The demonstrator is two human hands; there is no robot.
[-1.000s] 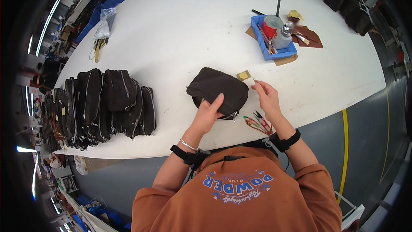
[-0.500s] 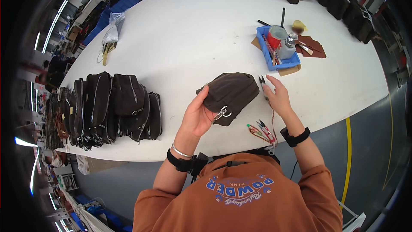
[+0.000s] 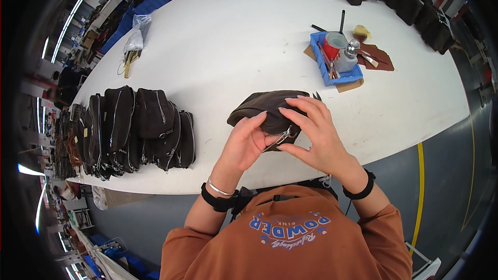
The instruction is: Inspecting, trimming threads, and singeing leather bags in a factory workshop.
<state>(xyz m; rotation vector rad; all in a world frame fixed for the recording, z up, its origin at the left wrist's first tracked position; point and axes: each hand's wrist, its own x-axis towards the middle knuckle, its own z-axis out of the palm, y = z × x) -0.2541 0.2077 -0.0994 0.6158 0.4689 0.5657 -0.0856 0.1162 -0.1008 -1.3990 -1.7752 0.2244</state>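
The white table [image 3: 218,46] bears a stack of dark bags [image 3: 120,119] at left and a row of dark bags [image 3: 410,5] at far right; which of these are done or left, I cannot tell. One bag [image 3: 254,103] is between the hands near the table's front edge, and the work on it looks unfinished. The left hand [image 3: 246,142] grips it, thumb on top. The right hand [image 3: 319,135] curves around its right end, thumb and fingers spread; any pinch is unclear. A metal clasp [image 3: 283,136] hangs between them.
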